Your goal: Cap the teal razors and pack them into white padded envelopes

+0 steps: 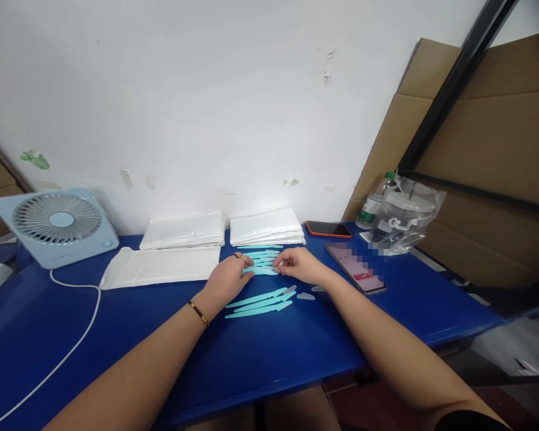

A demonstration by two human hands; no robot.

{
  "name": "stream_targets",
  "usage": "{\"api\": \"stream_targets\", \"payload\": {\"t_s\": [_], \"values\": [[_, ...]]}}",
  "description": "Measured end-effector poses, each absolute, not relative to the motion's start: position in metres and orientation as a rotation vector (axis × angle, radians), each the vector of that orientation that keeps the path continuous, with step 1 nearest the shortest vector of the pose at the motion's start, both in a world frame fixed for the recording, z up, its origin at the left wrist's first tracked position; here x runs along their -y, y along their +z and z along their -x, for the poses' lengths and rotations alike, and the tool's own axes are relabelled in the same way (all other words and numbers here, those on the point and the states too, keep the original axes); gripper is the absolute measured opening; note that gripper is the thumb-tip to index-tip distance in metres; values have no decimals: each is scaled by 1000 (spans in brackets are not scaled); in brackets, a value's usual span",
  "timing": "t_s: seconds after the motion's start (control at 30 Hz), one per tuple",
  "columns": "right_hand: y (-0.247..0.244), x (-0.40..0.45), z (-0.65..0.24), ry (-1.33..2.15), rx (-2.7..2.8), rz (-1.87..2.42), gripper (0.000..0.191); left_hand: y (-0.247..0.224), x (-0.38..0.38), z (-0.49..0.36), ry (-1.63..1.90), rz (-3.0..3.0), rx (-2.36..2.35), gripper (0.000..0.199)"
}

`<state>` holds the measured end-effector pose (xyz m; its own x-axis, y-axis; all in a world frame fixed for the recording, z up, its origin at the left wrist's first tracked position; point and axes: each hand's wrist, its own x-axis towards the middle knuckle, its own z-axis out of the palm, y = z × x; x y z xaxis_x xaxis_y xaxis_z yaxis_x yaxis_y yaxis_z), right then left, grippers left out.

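Observation:
Several teal eyebrow razors (263, 259) lie in a stack on the blue table, between my two hands. My left hand (227, 278) has its thumb and fingers around the handle ends at the left. From the other side, my right hand (299, 264) pinches at the blade end of a razor; its fingertips partly hide what they grip. Nearer to me lie a few more teal razors (260, 303), roughly side by side. Small translucent blade caps (305, 296) are scattered by their right ends, one partly behind my right forearm.
Behind the razors stand two stacks of white packets (267, 227), with a flat white sheet (166, 266) at left. A light-blue fan (61, 220) trails a white cable (83, 332). To the right are an orange-edged phone (327, 229), another phone (357, 268), a bottle (372, 206) and a bagged cup (402, 218).

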<state>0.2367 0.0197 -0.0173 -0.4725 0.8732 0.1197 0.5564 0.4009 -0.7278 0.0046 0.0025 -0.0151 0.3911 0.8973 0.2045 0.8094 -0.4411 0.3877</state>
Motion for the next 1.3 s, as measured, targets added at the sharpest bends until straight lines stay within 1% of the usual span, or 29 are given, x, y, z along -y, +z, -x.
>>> {"api": "stream_targets", "payload": {"t_s": [0.1,0.2,0.27,0.37,0.57,0.67,0.83,1.0,1.17,1.3], "values": [[-4,-16,-253,888,2286,1197,24,-6,3,0,548,-2430,-1392,22],[4,-12,-264,1042,2460,1167,31,-1,8,2,363,-2434,-1168,23],[5,-11,-266,1069,2521,1137,35,0,11,2,280,-2420,-1111,21],[1,-12,-264,1058,2535,1102,33,-1,12,0,265,-2417,-1132,17],[0,-14,-266,961,2506,1177,26,1,13,0,285,-2498,-1198,14],[1,-14,-268,1023,2452,1192,25,-1,13,1,286,-2544,-1250,13],[0,-16,-269,1132,2351,1254,32,-4,10,0,278,-2523,-1267,14],[-2,-18,-270,1081,2336,1277,34,-2,11,1,265,-2496,-1262,16],[-5,-19,-265,946,2423,1201,24,-1,11,1,273,-2475,-1241,18],[-9,-16,-254,880,2443,1126,22,-2,9,0,294,-2492,-1224,18]]}}
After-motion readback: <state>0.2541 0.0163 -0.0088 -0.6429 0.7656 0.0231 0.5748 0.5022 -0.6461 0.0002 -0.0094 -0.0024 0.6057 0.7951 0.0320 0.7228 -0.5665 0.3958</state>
